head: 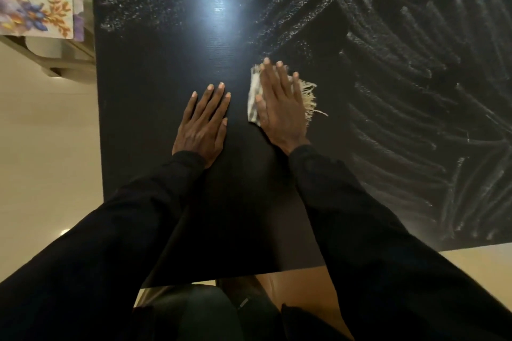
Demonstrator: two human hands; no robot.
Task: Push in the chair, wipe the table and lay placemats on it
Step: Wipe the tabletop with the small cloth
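While the right hand (279, 102) presses a cloth (256, 97) flat at mid-frame, fingers spread, the left hand (203, 126) rests open on the table (144, 69); streaks cover the right half, no placemats visible yet

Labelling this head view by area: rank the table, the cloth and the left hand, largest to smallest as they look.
1. Table
2. Left hand
3. Cloth, though the right hand hides much of it, so its rank is unsure.
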